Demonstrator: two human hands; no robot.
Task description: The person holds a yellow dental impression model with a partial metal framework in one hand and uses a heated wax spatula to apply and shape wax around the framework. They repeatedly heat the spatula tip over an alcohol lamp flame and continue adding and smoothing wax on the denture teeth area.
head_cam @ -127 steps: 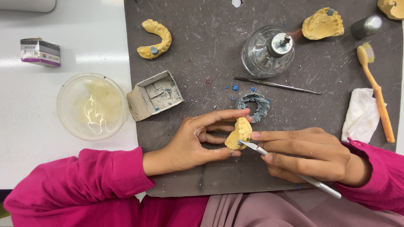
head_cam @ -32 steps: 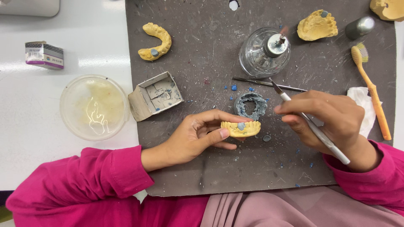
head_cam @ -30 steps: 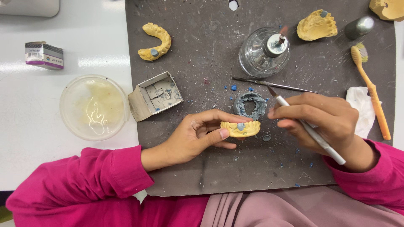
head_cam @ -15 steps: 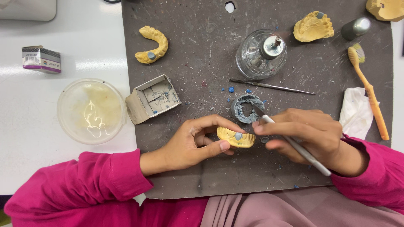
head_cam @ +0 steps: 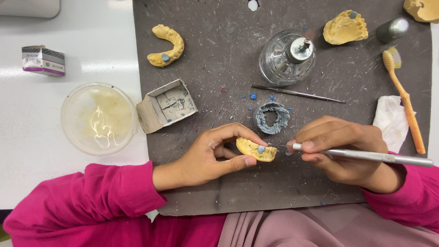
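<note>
Scratched grey mat (head_cam: 219, 192) fills most of the frame over a white table (head_cam: 68, 27). Upper middle sits my glass burner (head_cam: 286, 59); left of the mat there's a clear plastic tub (head_cam: 98, 119). Lower centre, my left hand (head_cam: 206, 155) pinches the yellow dental cast (head_cam: 256, 149) between thumb and fingers. My right hand (head_cam: 347, 151) grips a metal carving tool (head_cam: 366, 156) like a pen, tip touching the cast's blue wax spot.

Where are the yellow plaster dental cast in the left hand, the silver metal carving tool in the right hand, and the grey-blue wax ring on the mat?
yellow plaster dental cast (head_cam: 254, 149), head view, on its tooth ridge.
silver metal carving tool (head_cam: 375, 157), head view, mid-handle.
grey-blue wax ring (head_cam: 261, 120), head view, on its left wall.
</note>
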